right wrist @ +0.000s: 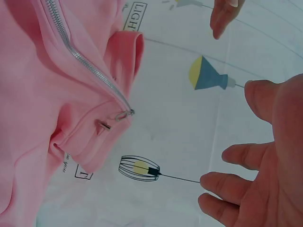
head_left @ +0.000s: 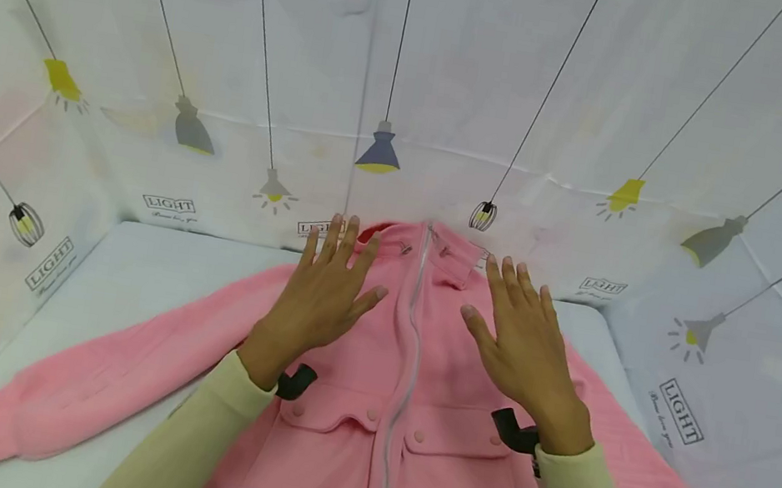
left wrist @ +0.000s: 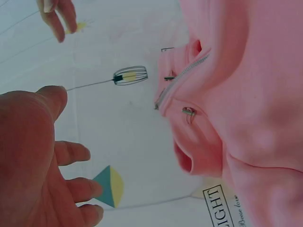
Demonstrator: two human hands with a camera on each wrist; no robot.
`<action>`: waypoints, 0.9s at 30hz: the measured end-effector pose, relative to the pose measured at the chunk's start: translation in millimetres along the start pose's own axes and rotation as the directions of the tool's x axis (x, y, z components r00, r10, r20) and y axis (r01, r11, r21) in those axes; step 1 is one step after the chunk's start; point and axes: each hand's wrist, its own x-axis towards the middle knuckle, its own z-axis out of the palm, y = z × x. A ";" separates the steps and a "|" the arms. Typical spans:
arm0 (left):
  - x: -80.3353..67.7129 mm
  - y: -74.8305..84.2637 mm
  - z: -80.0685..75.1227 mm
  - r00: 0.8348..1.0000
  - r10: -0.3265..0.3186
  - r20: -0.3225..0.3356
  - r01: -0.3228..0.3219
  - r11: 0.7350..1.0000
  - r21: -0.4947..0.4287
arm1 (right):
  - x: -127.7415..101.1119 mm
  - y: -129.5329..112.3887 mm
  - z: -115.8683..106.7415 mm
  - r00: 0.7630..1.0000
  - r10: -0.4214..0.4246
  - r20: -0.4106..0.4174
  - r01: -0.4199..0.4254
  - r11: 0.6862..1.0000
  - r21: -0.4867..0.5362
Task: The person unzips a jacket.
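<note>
A pink jacket (head_left: 353,348) lies spread front up, its sleeves reaching out to both sides. Its silver zipper (head_left: 414,340) runs down the middle and is closed up to the collar (head_left: 460,259), where the zipper pull (right wrist: 125,114) shows in the right wrist view. Over the left chest of the jacket my left hand (head_left: 323,293) hovers with fingers spread, holding nothing. My right hand (head_left: 524,340) mirrors it on the other side, fingers straight and apart from the cloth. Both palms (left wrist: 23,161) face away from me, with bare wall behind them in the wrist views.
Under the jacket is a white table surface (head_left: 168,261). A pale cloth wall (head_left: 456,60) printed with hanging lamps rises right behind the collar and along both sides. Two flap pockets (head_left: 461,436) with snap buttons sit on the jacket front.
</note>
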 end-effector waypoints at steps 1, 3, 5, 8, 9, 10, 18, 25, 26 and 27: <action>2.7 -1.6 3.3 1.000 0.001 0.002 -0.001 1.000 -0.007 | 1.4 1.2 2.1 1.000 -0.002 -0.011 0.002 1.000 0.006; 7.6 -4.4 9.7 1.000 0.004 0.007 -0.004 1.000 -0.021 | 4.7 3.8 6.7 0.999 -0.005 -0.037 0.006 1.000 0.021; 12.4 -7.0 16.1 1.000 0.007 0.017 -0.007 1.000 -0.027 | 8.6 6.7 11.2 0.998 -0.007 -0.064 0.009 0.999 0.036; 20.3 -10.3 25.7 0.999 0.013 0.039 -0.012 0.999 -0.038 | 16.3 12.0 19.0 0.995 -0.011 -0.102 0.017 0.998 0.055; 23.2 -11.2 28.8 0.999 0.015 0.050 -0.013 0.999 -0.042 | 19.0 13.9 21.6 0.993 -0.014 -0.113 0.020 0.998 0.059; 26.2 -12.1 31.9 0.998 0.018 0.060 -0.016 0.999 -0.043 | 21.7 15.8 24.3 0.992 -0.016 -0.123 0.024 0.998 0.066; 46.8 -20.3 53.0 0.997 0.023 0.078 -0.022 1.000 -0.017 | 42.5 29.4 46.6 0.983 -0.057 -0.176 0.083 0.986 0.144; 60.2 -23.9 66.1 0.996 0.043 0.077 -0.038 0.997 -0.064 | 55.0 34.9 57.4 0.988 -0.021 -0.153 0.049 0.983 0.177; 61.8 -24.3 67.9 0.996 0.042 0.081 -0.037 0.997 -0.069 | 56.5 35.6 58.7 0.989 -0.012 -0.146 0.039 0.982 0.183; 63.3 -24.5 69.4 0.996 0.041 0.085 -0.035 0.997 -0.076 | 58.1 36.8 60.2 0.990 -0.006 -0.142 0.032 0.982 0.184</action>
